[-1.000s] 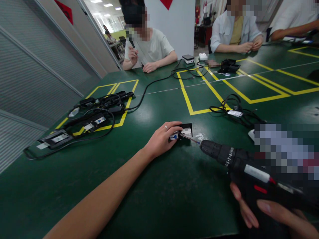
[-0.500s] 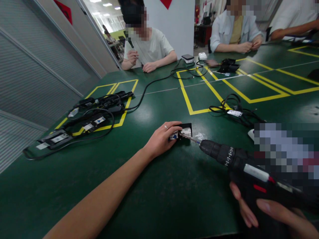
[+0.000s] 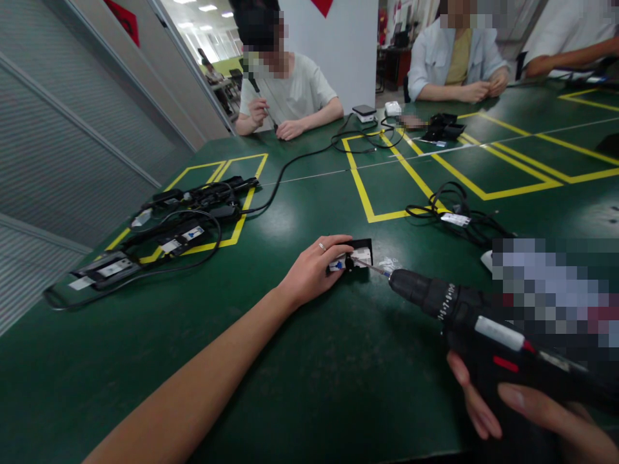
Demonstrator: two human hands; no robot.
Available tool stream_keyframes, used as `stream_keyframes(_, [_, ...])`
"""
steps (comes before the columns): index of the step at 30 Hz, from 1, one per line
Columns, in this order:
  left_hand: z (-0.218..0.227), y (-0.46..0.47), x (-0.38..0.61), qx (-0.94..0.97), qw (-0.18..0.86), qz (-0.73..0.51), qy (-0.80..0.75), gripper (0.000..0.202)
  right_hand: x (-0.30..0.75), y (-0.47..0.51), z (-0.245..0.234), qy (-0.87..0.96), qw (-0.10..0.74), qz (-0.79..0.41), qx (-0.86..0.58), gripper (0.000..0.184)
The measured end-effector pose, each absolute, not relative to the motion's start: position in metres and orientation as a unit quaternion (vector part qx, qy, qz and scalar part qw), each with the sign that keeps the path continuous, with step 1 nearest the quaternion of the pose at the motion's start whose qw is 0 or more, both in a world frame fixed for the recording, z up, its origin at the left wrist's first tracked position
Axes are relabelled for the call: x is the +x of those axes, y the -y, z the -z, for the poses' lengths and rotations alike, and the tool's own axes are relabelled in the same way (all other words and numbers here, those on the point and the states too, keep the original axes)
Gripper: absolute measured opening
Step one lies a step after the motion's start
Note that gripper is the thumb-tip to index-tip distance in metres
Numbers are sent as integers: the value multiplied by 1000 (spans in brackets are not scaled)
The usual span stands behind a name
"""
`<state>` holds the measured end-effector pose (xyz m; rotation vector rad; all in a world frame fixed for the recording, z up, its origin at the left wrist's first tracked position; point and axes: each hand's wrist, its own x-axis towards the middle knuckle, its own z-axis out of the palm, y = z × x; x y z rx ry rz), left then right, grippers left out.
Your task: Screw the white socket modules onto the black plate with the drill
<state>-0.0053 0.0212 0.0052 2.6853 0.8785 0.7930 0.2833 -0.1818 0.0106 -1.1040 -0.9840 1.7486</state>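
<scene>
My left hand [image 3: 312,270] is closed around a small black and white device [image 3: 355,254] that lies on the green table [image 3: 290,361], pinning it down. A ring shows on one finger. My right hand [image 3: 522,412] grips the handle of a black cordless drill [image 3: 464,309] at the lower right. The drill's thin bit [image 3: 370,265] points left and touches the device's white part beside my left fingertips.
Black power adapters with coiled cables [image 3: 178,225] lie in a yellow-taped box at the left. Another cable bundle [image 3: 454,212] lies to the right of the device. Three other people sit along the table's far edge, with small boxes [image 3: 365,114] and black parts [image 3: 442,127] before them.
The drill has shifted very slightly, with its bit still on the device. My left hand has stayed where it was.
</scene>
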Motion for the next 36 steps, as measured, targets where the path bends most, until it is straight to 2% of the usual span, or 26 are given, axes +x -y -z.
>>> stream_keyframes(5, [-2, -23, -5, 911, 98, -270, -298, 37, 284, 179, -10, 398, 391, -712, -426, 32])
stream_keyframes(11, [-2, -23, -5, 912, 95, -270, -294, 38, 281, 177, -13, 394, 417, -695, -433, 31])
stream_keyframes(25, [-4, -22, -5, 911, 95, -265, -301, 35, 285, 180, -8, 402, 368, -719, -433, 36])
stream_keyframes(36, [-3, -22, -5, 912, 97, -270, -294, 38, 278, 174, -18, 407, 376, -708, -437, 40])
